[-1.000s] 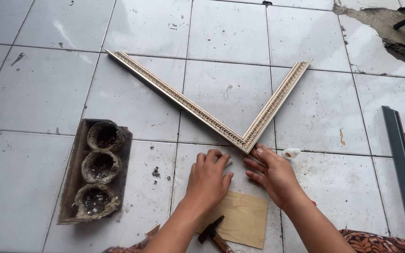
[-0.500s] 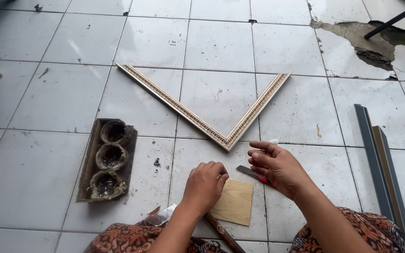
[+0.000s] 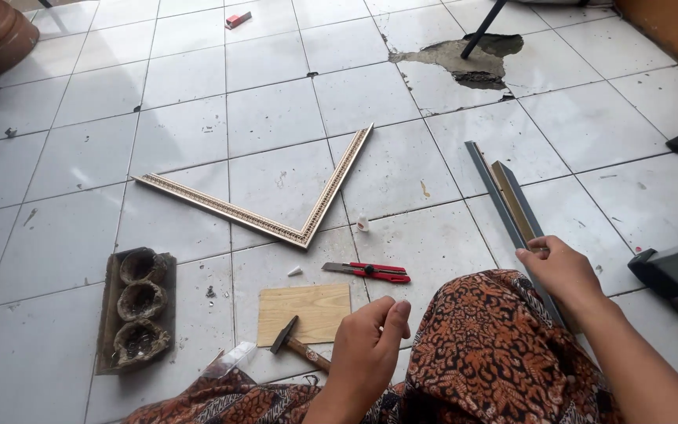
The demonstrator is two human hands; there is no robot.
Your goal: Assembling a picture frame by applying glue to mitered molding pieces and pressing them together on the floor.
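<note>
Now both hands had left the joined corner point(image 3: 305, 233): right hand point(image 3: 559, 271) closed on a strip point(image 3: 512, 200), left hand point(image 3: 370, 338) loosely curled, empty, apart.

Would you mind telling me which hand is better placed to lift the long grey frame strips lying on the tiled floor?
The right hand: it already rests on the near end of the long grey frame strips. The left hand hovers loosely curled near the small wooden-handled hammer, well away.
</note>
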